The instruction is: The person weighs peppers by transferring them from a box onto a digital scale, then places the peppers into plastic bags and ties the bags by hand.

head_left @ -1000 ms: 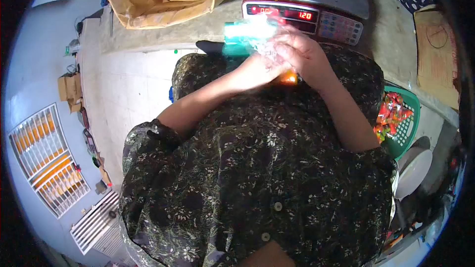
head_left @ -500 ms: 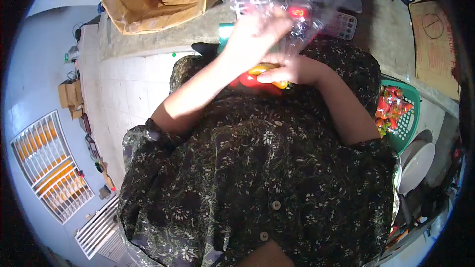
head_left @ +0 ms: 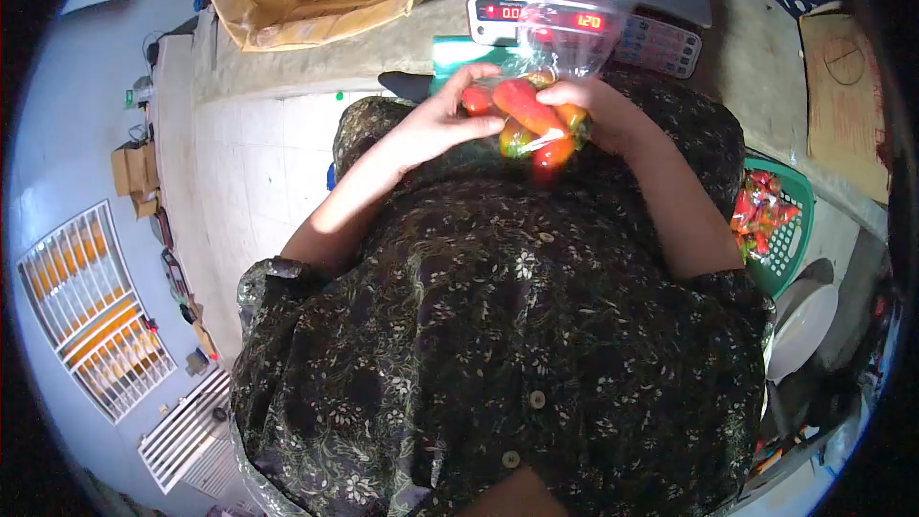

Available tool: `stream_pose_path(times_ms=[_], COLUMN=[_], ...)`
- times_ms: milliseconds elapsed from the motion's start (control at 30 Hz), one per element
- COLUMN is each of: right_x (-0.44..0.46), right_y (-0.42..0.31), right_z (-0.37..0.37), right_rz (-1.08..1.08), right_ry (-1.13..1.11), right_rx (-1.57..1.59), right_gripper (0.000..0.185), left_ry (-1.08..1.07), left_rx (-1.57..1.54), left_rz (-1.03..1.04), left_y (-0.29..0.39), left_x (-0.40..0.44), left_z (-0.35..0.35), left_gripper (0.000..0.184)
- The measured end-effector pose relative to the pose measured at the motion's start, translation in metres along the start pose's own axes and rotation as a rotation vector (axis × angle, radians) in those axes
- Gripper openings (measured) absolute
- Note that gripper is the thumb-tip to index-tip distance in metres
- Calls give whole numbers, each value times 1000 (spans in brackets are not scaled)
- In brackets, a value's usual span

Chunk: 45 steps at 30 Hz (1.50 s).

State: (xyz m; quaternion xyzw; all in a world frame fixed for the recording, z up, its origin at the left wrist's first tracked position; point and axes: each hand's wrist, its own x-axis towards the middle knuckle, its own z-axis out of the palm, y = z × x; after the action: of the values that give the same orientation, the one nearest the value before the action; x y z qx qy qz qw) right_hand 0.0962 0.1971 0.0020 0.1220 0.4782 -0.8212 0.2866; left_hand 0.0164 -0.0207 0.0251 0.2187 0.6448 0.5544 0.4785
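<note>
A clear plastic bag [head_left: 571, 50] with several red, orange and yellow-green peppers [head_left: 529, 107] at its bottom is between my two hands, above my lap. My left hand [head_left: 450, 123] curves round the left side of the bag, thumb and fingers on either side of a red pepper. On the other side, my right hand [head_left: 605, 113] grips the bag with its thumb over the peppers; its other fingers are hidden behind. The loose upper part of the bag stretches away toward a digital scale [head_left: 494, 31] with lit red numbers.
A cardboard box [head_left: 325, 27] with a few small peppers stands left of the scale. At the right are a green basket [head_left: 796, 220] of bagged peppers, a white bowl [head_left: 806, 325] and a flattened carton [head_left: 842, 105]. Green plastic [head_left: 458, 56] lies before the scale.
My left hand has come down from the bag's upper part to its left side. The upper bag has dropped and stretched out, uncovering more of the scale's display and the peppers.
</note>
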Motion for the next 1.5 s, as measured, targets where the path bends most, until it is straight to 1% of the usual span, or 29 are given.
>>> stream_pose_path(times_ms=[67,200,267,300,367,400,433,500,533,633,667,733,767,800,833,867,900,933,1000,1100,1133,1200,1233,1267,1333,1367,1400,1433,1500], right_x=[4,1,-2,-1,2,-2,-2,0,3,7,7,4,2,-1,-3,-5,-9,-13,-8,-15,-12,-10,-4,2,7,6,2,-3,-3], right_y=[5,11,9,13,24,19,20,21,21,22,23,25,23,19,17,17,16,15,17,6,6,5,9,13,23,24,13,2,-17], right_z=[2,11,20,18,12,14,12,8,7,5,3,5,8,13,18,24,32,40,34,37,33,28,23,19,14,8,10,13,26], right_rz=[-46,-118,-160,-164,-173,-151,-153,-158,-205,-383,-467,-665,-723,-779,-835,-913,-903,-892,-1099,-1218,-1175,-961,-770,-609,-520,-413,-303,-199,59], right_ry=[-8,5,-18,-17,-13,13,16,17,68,192,212,287,249,209,166,226,221,215,197,324,359,343,289,291,101,-40,-185,-326,-472], right_rx=[70,119,115,33,-129,-159,-190,-253,-346,-691,-848,-1157,-1206,-1254,-1302,-1351,-1352,-1353,-1596,-1502,-1436,-1038,-694,-322,-364,-405,-459,-520,-585], right_gripper=[45,47,52,54,58,66,64,59,53,40,36,29,29,28,28,22,21,20,22,27,29,31,32,34,40,47,53,60,69], left_ry=[6,29,86,113,162,187,211,223,230,309,314,214,164,118,65,61,59,-16,-168,-325,-373,-263,-208,-121,62,156,89,76,49], left_rx=[-95,-212,97,252,376,414,452,517,550,1126,1159,914,790,689,599,598,598,628,685,563,737,737,737,703,720,722,759,872,1097], left_rz=[10,45,144,191,244,272,300,258,234,269,279,307,319,400,302,306,312,397,569,371,472,425,404,440,654,758,699,720,761], left_y=[-9,8,6,6,3,2,1,-1,-1,8,8,9,9,6,9,9,9,8,6,3,11,8,9,12,9,8,17,23,31], left_x=[-2,-10,-11,-10,-8,-6,-5,-3,-4,-4,-3,-1,1,4,4,7,10,15,25,31,29,29,29,27,29,29,26,24,20], left_z=[-1,9,17,21,24,24,24,24,23,22,18,17,17,20,23,26,28,27,25,30,30,32,34,37,36,35,33,32,32], left_gripper=[69,82,87,89,91,90,90,85,82,74,77,80,82,86,80,73,65,54,32,22,21,21,21,19,18,17,15,15,16])
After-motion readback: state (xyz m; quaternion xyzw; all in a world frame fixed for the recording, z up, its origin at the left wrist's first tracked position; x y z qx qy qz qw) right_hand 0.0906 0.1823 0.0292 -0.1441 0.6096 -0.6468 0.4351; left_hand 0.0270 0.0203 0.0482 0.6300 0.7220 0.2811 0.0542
